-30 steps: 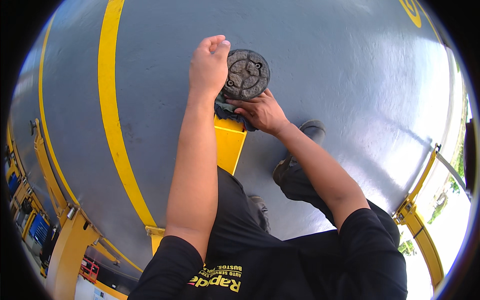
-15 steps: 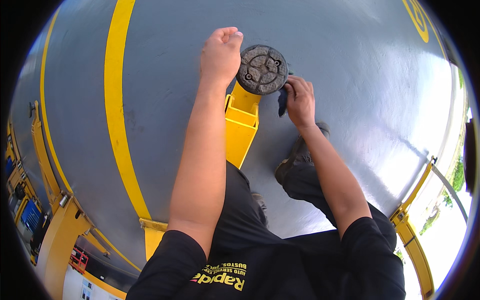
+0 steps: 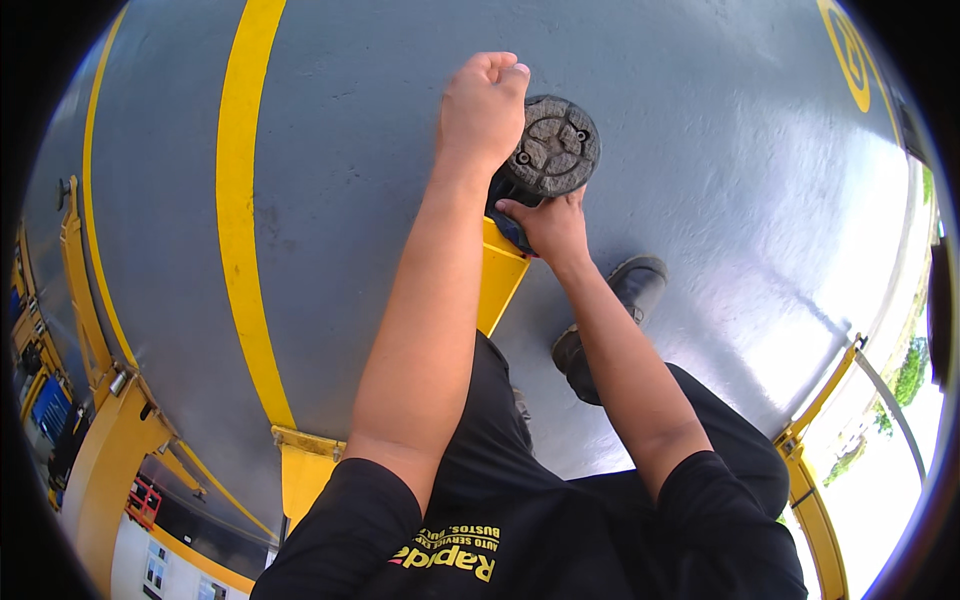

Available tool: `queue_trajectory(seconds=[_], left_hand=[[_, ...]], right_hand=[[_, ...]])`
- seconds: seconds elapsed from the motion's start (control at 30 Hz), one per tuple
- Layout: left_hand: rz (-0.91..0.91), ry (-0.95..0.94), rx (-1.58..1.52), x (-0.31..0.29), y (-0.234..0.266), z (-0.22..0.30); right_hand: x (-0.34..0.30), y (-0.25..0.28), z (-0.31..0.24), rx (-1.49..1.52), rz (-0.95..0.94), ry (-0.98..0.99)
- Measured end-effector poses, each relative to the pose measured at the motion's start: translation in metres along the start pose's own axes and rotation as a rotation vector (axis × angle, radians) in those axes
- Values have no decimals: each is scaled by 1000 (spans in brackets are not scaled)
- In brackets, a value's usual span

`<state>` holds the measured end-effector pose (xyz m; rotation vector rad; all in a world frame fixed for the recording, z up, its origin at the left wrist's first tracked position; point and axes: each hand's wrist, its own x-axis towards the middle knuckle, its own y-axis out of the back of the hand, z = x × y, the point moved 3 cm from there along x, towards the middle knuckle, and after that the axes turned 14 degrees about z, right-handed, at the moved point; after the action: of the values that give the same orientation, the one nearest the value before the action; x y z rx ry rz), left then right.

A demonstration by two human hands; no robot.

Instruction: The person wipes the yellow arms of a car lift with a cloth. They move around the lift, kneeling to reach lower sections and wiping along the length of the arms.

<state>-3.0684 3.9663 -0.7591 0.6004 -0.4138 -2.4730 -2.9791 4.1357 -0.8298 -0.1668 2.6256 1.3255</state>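
person crouched over a grey painted floor (image 3: 700, 150), both bare arms reaching up toward 12 o'clock. round black rubber lift pad (image 3: 552, 145), worn and dirty with bolt heads on its face, sits at the end of a yellow lift arm (image 3: 497, 280) near the top centre of the view, roughly 12 o'clock from the person's torso. left hand (image 3: 482, 108) is curled into a loose fist, knuckles up, pressed against the pad's rim at its 9 o'clock side; cannot tell if the fingers actually wrap anything underneath. right hand (image 3: 548, 225) is at the pad's 6 o'clock, fingers tucked under the pad's lower edge and touching it, with a dark blue cloth (image 3: 505, 222) bunched against the palm side; grip on the cloth looks closed but fingertips are hidden. yellow lift arm runs from under the pad down toward 6 o'clock and disappears behind the left forearm. black work boot (image 3: 610, 325) on the floor at 4 o'clock from the pad, just beside the right forearm. wide yellow floor stripe (image 3: 240, 200) at 9 o'clock, well apart from the hands. yellow lift post (image 3: 110, 450) at 8 o'clock near the rim. black shirt (image 3: 560, 540) fills the bottom.
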Motion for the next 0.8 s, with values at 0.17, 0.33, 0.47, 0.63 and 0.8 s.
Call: queue_trajectory(seconds=[0.17, 0.33, 0.47, 0.63, 0.8], left_hand=[[26, -5, -2, -2, -4, -2], [37, 24, -19, -1, 2, -2], [41, 41, -58, 0, 1, -2], [48, 20, -9, -3, -8, -6], [50, 25, 29, 4, 5, -9]], right_hand=[[0, -2, -6, 140, 117, -257], [5, -9, 4, 177, 218, -187], [0, -9, 11, -20, 130, -61], [0, -5, 5, 88, 147, -224], [11, -5, 6, 180, 221, -290]])
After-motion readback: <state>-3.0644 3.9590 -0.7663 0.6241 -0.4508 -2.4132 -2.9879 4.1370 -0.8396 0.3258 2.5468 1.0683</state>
